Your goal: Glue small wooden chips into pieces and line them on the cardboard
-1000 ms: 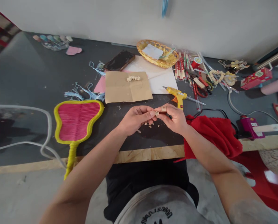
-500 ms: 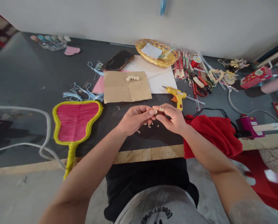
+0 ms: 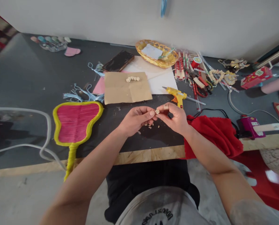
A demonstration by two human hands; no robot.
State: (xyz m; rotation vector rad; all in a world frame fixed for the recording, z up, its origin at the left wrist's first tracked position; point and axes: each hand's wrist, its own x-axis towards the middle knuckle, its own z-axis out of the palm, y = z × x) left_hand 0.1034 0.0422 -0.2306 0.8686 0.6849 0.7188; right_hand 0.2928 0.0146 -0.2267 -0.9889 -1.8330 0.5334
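"From the head view, how are the hands?"
"Both pinched narrow: the left hand and right hand hold a tiny cream flower-shaped cluster between their fingertips."
"Where exactly?"
"Above the dark grey tabletop, near loose cream bits. A yellow plastic glue gun lies just beyond the right hand; a curved cream strand rests on flat brown paper."

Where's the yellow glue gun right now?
In the head view, the yellow glue gun lies right of centre on the dark tabletop, just beyond the right hand, its nozzle at the near edge of the white sheet.
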